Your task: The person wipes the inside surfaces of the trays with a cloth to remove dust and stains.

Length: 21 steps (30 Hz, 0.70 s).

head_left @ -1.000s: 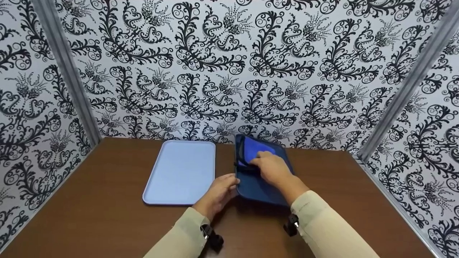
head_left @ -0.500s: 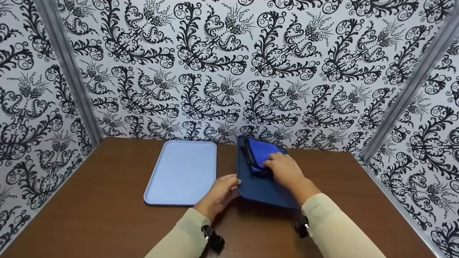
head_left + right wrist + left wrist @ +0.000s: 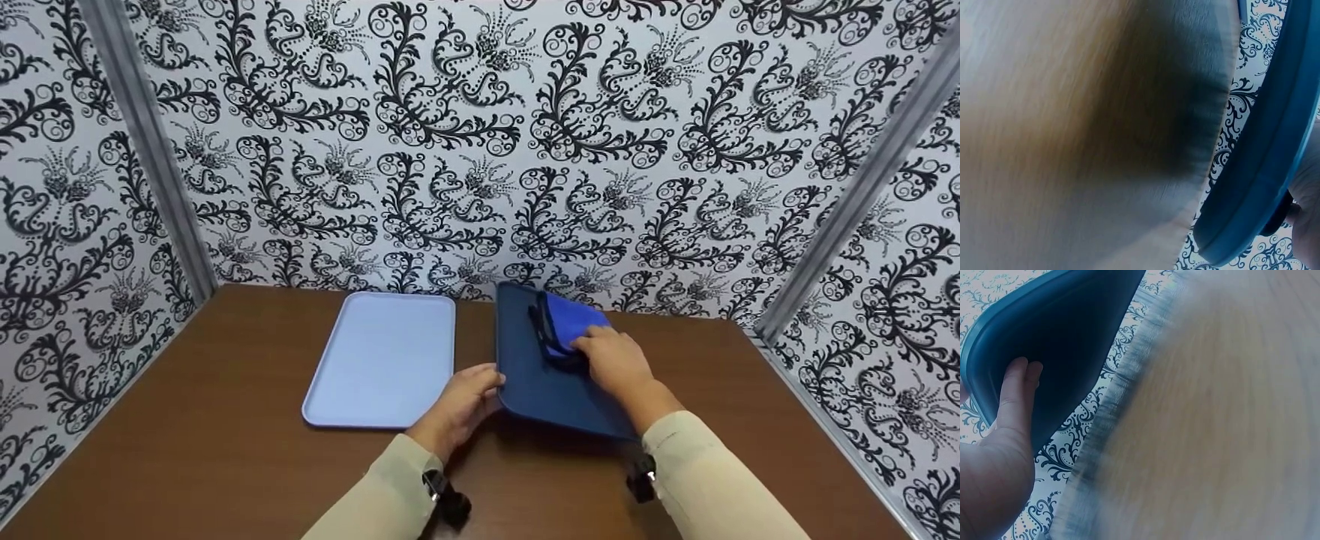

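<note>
Dark tray [image 3: 536, 390] held at a tilt
Left hand [image 3: 466, 399] grips its edge; right hand [image 3: 616, 364] pinches a blue pouch [image 3: 574, 321].

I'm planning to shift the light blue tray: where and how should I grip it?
Probably the left rim of the light blue tray, coming from its left, thumb inside: it lies flat, its edge looks raised, and the left hand and dark blue tray are to its right.

Both sleeves [image 3: 720, 480] are cream (the wrist cameras [image 3: 454, 508] black).
</note>
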Motion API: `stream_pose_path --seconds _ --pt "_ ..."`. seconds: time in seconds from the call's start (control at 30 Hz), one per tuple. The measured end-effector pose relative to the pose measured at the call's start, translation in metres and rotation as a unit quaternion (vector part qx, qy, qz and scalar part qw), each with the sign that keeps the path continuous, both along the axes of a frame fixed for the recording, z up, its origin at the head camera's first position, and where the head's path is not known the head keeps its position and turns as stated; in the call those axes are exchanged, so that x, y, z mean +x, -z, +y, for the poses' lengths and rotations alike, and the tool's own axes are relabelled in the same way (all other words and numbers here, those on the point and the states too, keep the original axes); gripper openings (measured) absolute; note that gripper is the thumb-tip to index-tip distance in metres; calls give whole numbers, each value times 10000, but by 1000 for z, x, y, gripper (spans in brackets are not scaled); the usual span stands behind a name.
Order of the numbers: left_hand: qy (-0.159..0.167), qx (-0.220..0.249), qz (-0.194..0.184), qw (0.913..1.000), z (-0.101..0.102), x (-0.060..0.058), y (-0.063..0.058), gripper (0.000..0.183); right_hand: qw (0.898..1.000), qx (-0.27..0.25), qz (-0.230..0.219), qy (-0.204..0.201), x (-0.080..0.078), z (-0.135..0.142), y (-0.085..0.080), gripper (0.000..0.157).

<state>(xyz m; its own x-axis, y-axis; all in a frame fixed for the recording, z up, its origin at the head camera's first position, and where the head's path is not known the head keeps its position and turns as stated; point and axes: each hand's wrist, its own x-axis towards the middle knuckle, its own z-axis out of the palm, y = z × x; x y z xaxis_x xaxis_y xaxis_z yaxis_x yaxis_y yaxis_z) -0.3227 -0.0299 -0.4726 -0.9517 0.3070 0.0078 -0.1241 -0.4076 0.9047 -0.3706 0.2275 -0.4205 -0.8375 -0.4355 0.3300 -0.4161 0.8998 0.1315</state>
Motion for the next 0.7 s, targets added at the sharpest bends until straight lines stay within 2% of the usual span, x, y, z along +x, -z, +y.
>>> stream_pose_path --seconds 0.27,0.5,0.7 --pt "-92 -26 -120 9999 1 0 1 59 9996 -71 -81 245 0 -2 1 33" --pt "-9 8 -23 10000 2 -1 2 50 9995 -186 -81 252 2 -5 5 31" --pt "-41 -2 -38 10000 1 -1 1 46 9994 -216 -153 209 6 -13 0 30"
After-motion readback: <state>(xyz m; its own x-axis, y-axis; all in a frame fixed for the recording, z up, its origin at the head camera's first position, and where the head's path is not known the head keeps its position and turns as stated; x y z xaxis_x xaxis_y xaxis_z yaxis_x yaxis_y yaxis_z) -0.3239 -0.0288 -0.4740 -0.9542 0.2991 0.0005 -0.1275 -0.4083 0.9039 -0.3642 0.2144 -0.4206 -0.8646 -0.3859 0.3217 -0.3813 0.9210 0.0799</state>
